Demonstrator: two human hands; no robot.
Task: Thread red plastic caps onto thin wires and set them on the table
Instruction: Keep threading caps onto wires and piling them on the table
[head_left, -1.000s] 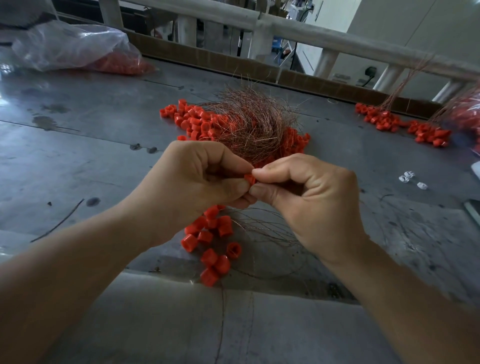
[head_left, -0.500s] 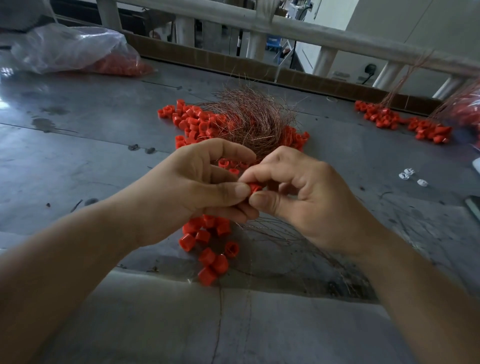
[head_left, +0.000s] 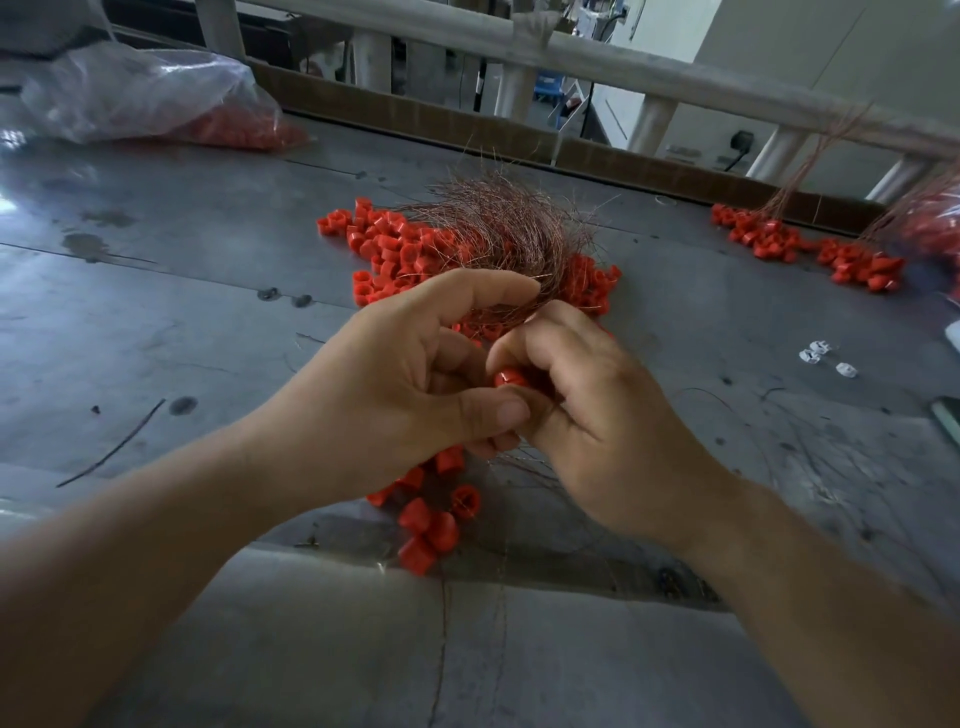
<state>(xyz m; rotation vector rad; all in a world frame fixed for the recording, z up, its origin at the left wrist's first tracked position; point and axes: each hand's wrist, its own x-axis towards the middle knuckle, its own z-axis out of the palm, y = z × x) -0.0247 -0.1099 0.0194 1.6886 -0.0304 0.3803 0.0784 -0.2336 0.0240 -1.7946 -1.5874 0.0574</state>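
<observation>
A red plastic cap (head_left: 510, 378) sits between my two hands above the grey table (head_left: 156, 322). My right hand (head_left: 587, 415) curls round it, with thin wires running down from under the fingers. My left hand (head_left: 395, 395) meets it, thumb pressed at the cap's lower side and forefinger stretched over it toward the tuft of thin copper wires (head_left: 498, 234). That tuft lies on a heap of loose red caps (head_left: 395, 249) just beyond my hands. A small group of red caps on wires (head_left: 431, 525) rests below my hands by the table's near edge.
A clear plastic bag of red caps (head_left: 156, 104) lies at the far left. More red caps with wires (head_left: 810, 249) lie at the far right under a white rail (head_left: 649, 67). Small white parts (head_left: 826, 358) sit at the right. A loose wire (head_left: 111, 444) lies at the left.
Both hands have drifted slightly nearer and the left forefinger has lifted and stretched out over the cap. The cap shows more between the fingers now.
</observation>
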